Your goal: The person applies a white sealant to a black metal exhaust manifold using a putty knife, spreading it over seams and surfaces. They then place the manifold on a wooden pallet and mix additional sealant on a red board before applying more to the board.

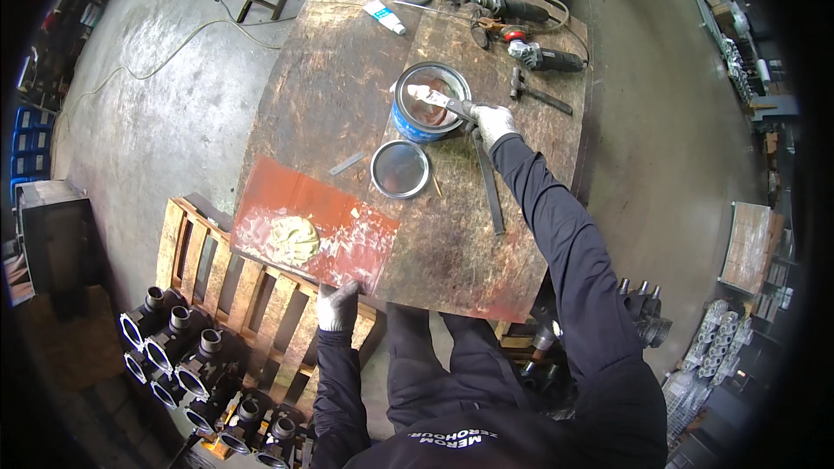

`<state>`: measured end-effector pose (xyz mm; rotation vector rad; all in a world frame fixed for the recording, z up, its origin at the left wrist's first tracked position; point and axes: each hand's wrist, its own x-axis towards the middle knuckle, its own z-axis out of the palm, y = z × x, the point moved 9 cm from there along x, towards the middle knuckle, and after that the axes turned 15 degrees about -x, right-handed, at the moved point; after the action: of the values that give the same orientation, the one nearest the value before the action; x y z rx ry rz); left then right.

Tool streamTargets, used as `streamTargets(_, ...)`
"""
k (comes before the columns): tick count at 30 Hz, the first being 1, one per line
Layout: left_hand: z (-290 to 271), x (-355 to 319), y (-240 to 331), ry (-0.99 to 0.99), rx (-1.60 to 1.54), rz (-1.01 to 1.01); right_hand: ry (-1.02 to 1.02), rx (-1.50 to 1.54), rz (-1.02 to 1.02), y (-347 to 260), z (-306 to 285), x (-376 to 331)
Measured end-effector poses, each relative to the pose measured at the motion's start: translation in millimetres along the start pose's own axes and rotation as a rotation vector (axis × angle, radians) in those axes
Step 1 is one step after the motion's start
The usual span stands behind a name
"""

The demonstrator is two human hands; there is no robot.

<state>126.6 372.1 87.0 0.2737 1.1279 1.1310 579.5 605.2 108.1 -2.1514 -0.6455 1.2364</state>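
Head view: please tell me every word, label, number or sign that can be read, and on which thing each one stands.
Dark top: white lettering, readable in part, but I do not copy its words.
Blue tin: print on the side, too small to read.
White-and-blue tube: print too small to read.
I can make out no other text clearly.

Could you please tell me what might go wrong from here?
Paste on the spatula in the right hand could drip onto the rim of the open can. The round lid lies close to the can, so it might get knocked. The left hand, at the table's edge near the pale mound, could get smeared.
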Motion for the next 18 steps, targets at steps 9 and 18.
streamTargets(9, 12.6, -12.0, 10.0, -0.096, 0.098, 0.109, 0.181, -1.182, -0.626, -88.0, 42.3, 7.5)
streamTargets(18, -18.7, -52.8, -10.1, 0.042, -0.215, -0.166, 0.044, -1.097, -0.257, -66.4, 78.3, 44.4)
